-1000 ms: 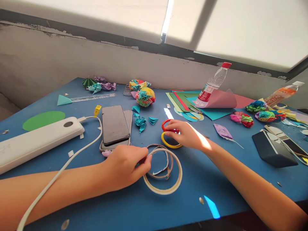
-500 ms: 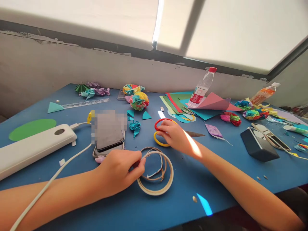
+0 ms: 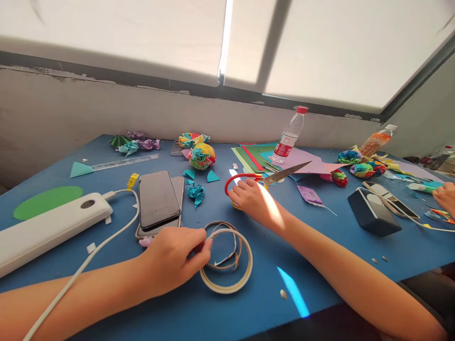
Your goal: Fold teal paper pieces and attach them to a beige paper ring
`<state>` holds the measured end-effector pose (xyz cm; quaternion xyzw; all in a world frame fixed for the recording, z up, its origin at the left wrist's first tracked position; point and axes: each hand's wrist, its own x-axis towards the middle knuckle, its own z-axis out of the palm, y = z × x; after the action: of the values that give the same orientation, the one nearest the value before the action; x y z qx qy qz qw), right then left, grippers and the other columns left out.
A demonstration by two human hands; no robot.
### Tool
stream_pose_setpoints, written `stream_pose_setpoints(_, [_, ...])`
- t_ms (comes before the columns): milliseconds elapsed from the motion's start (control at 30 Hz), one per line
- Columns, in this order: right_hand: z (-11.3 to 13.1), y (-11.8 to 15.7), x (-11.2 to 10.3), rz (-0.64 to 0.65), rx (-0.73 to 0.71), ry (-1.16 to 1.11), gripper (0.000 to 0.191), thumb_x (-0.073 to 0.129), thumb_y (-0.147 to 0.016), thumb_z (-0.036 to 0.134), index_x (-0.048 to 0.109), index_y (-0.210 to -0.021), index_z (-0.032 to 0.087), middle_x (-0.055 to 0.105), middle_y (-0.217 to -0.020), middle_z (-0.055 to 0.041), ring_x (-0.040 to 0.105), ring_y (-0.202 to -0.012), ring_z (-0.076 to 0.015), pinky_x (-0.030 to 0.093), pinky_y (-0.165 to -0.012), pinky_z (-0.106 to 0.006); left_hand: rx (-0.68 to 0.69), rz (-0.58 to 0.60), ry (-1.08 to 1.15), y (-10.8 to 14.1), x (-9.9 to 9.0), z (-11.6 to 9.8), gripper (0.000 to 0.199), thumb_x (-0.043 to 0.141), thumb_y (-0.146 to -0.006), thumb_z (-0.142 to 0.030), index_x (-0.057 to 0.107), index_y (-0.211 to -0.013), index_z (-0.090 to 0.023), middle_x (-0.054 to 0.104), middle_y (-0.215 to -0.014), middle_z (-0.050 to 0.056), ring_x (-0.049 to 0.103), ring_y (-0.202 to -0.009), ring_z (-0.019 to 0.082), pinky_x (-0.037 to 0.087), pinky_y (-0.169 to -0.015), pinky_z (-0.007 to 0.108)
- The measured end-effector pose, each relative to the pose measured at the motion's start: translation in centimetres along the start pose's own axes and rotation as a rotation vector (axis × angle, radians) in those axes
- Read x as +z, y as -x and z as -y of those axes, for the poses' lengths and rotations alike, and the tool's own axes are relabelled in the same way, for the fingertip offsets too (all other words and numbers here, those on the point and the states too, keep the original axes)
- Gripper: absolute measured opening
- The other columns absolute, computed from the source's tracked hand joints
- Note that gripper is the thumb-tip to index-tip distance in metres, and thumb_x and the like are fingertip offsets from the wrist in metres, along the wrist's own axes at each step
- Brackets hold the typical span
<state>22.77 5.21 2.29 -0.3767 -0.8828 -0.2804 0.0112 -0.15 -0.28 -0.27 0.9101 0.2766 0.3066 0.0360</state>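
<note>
My left hand (image 3: pixel 177 258) pinches the edge of a pale tape ring (image 3: pixel 246 274) low in the middle of the head view; thinner loops of tape (image 3: pixel 239 246) lie within and behind it. My right hand (image 3: pixel 249 194) is closed on the handles of the scissors (image 3: pixel 284 174). Their red handle loop shows above my fingers, and the metal blades point up and to the right, over the coloured paper. Two stacked phones (image 3: pixel 159 199) lie just behind my left hand.
A white power bank (image 3: pixel 53 227) with a cable crossing my left forearm lies left. Behind are crumpled paper balls (image 3: pixel 202 156), paper sheets (image 3: pixel 313 161) and a bottle (image 3: pixel 288 137). At right are a dark box (image 3: pixel 373 213) and another person's hand (image 3: pixel 446 196).
The scissors' blades have risen from the table in my right hand. My left hand keeps its pinch on the tape ring. Another person's hand has appeared at the right edge.
</note>
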Motion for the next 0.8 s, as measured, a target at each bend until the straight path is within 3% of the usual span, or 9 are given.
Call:
stream_pose_setpoints(133, [-0.4,0.4,-0.5,0.080,0.108,-0.048,0.025,0.037,-0.091,0.009,0.058,-0.080,0.013,0.062,-0.074,-0.0093,0.053,-0.068,-0.0189,0.028,-0.057,-0.030,0.006,-0.030,0.026,0.1,-0.2,0.0,0.029,0.044,-0.089,-0.020,0.037,-0.062,-0.019,0.032,-0.050,-0.008,0.030,-0.043,0.007,0.026,-0.046,0.022])
stream_pose_setpoints(267, [-1.0,0.9,-0.8,0.172,0.292,-0.143,0.031,0.038,-0.094,0.032,0.057,-0.080,0.013,0.056,-0.058,-0.0059,0.046,-0.050,-0.0160,0.021,-0.048,-0.028,-0.058,-0.029,0.093,0.0,-0.5,0.0,0.030,0.042,-0.089,-0.017,0.039,-0.060,-0.018,0.035,-0.050,-0.007,0.032,-0.043,0.006,0.027,-0.045,0.020])
stream_pose_setpoints(400, [-1.6,1.2,-0.5,0.227,0.401,-0.262,0.022,0.039,-0.091,0.027,0.055,-0.083,0.013,0.057,-0.062,-0.0044,0.042,-0.046,-0.0126,0.022,-0.046,-0.026,-0.050,-0.028,0.141,-0.1,-1.0,0.0,0.029,0.042,-0.088,-0.015,0.041,-0.059,-0.018,0.034,-0.050,-0.007,0.030,-0.043,0.007,0.027,-0.044,0.020])
stream_pose_setpoints(500, [-2.0,1.5,-0.6,0.234,0.371,-0.361,0.018,0.041,-0.088,0.024,0.054,-0.080,0.017,0.059,-0.071,-0.0025,0.043,-0.051,-0.0107,0.026,-0.048,-0.023,0.074,-0.010,0.133,-0.1,-1.4,-0.2,0.026,0.044,-0.086,-0.011,0.041,-0.061,-0.019,0.036,-0.051,-0.006,0.032,-0.044,0.009,0.027,-0.045,0.023])
stream_pose_setpoints(700, [-1.1,1.5,-1.7,0.123,0.405,-0.381,0.033,0.032,-0.095,0.033,0.057,-0.084,0.015,0.059,-0.080,-0.0077,0.050,-0.070,-0.0167,0.032,-0.060,-0.027,0.490,0.077,0.080,0.0,-1.6,-0.8,0.025,0.048,-0.076,-0.010,0.038,-0.056,-0.020,0.039,-0.046,-0.004,0.033,-0.042,0.012,0.020,-0.043,0.031])
stream_pose_setpoints(800, [0.7,1.4,-2.1,-0.066,0.212,-0.496,0.034,0.035,-0.095,0.038,0.058,-0.093,0.014,0.060,-0.089,-0.0095,0.051,-0.081,-0.0187,0.035,-0.071,-0.030,0.549,0.085,0.053,0.0,-1.4,-1.0,0.026,0.050,-0.072,-0.010,0.037,-0.052,-0.020,0.038,-0.044,-0.004,0.031,-0.040,0.012,0.018,-0.041,0.032])
